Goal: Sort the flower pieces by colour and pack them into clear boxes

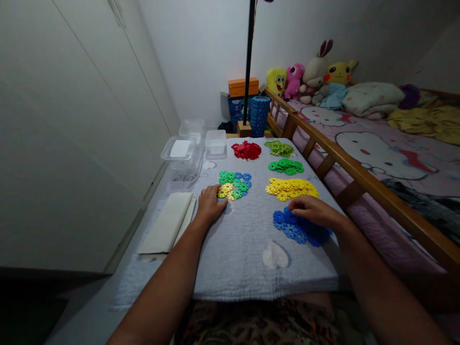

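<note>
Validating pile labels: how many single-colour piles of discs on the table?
5: red pile, far middle; light-green pile, far right; then, progressively nearer on the right, green pile, yellow pile and blue pile, partly hidden by the right hand.

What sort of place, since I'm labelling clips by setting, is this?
Most likely a bedroom in a home: a bed with a wooden rail runs along the right, plush toys sit against the wall, and what looks like a white wardrobe stands left.
</note>
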`<state>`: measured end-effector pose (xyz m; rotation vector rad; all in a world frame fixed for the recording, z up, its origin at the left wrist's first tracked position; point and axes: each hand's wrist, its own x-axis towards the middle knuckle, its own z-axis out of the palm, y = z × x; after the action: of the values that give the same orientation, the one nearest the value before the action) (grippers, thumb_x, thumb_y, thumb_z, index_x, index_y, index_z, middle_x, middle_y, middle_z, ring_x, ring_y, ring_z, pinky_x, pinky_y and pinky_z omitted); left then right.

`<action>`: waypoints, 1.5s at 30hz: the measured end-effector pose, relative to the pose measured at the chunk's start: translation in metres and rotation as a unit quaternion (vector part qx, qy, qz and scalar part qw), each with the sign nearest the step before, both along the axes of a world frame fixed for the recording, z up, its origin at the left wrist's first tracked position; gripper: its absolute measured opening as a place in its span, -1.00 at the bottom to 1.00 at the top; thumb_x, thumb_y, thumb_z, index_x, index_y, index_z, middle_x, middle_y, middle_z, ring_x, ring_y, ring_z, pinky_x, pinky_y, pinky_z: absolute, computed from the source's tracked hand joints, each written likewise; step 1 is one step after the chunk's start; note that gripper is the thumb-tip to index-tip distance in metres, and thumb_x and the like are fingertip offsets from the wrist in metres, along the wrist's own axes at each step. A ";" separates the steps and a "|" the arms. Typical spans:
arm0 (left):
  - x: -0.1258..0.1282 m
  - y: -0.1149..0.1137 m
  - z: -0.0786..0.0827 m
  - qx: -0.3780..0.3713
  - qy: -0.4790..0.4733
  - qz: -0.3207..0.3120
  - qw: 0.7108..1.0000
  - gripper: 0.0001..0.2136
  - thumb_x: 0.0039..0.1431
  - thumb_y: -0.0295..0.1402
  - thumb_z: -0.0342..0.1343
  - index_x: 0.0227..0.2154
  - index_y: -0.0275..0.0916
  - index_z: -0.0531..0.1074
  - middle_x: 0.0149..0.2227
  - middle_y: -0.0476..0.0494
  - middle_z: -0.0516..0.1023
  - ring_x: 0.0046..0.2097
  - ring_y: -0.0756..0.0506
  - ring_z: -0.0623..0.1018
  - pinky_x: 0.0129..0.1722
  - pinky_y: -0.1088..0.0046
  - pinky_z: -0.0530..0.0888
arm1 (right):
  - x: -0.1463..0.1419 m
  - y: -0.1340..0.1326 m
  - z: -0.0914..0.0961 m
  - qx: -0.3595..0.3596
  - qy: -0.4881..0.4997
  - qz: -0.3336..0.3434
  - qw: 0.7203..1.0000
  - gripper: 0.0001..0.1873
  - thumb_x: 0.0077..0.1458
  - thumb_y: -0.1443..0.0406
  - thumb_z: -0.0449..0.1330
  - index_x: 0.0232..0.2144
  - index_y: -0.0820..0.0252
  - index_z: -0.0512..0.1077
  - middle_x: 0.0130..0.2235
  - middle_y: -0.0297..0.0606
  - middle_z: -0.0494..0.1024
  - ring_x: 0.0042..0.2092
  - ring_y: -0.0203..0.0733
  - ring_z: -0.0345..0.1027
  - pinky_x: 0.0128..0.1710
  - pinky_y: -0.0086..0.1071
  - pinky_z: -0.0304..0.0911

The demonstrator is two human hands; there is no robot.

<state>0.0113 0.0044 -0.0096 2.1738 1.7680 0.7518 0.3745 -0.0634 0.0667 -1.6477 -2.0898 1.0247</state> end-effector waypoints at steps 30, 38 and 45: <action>0.003 -0.001 0.004 -0.025 -0.011 0.008 1.000 -0.51 0.12 -0.29 0.23 0.13 -0.19 0.40 0.09 -0.23 0.54 0.12 -0.29 0.48 0.14 0.11 0.40 | -0.146 0.107 -0.040 0.181 -0.243 0.067 0.950 -0.75 0.16 0.32 0.21 -0.10 0.21 0.51 0.01 -0.02 0.48 0.07 0.00 0.28 0.06 -0.25 0.16; 0.003 0.001 0.002 -0.026 -0.019 0.003 0.999 -0.53 0.13 -0.30 0.22 0.12 -0.23 0.41 0.08 -0.25 0.54 0.11 -0.30 0.47 0.15 0.08 0.38 | -0.146 0.116 -0.037 0.175 -0.236 0.093 0.951 -0.63 0.09 0.37 0.24 -0.02 0.23 0.47 -0.05 -0.08 0.54 -0.01 -0.05 0.33 0.01 -0.29 0.15; 0.003 0.002 0.001 -0.013 -0.022 0.004 1.000 -0.56 0.14 -0.31 0.20 0.10 -0.20 0.42 0.06 -0.23 0.55 0.10 -0.28 0.48 0.16 0.11 0.38 | -0.143 0.117 -0.036 0.189 -0.254 0.098 0.943 -0.64 0.07 0.32 0.25 -0.05 0.23 0.52 0.05 0.00 0.47 0.05 0.02 0.28 0.03 -0.28 0.15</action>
<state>0.0147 0.0065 -0.0086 2.1191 1.7573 0.7683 0.2317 0.0531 0.0303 -1.6434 -2.6100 0.2062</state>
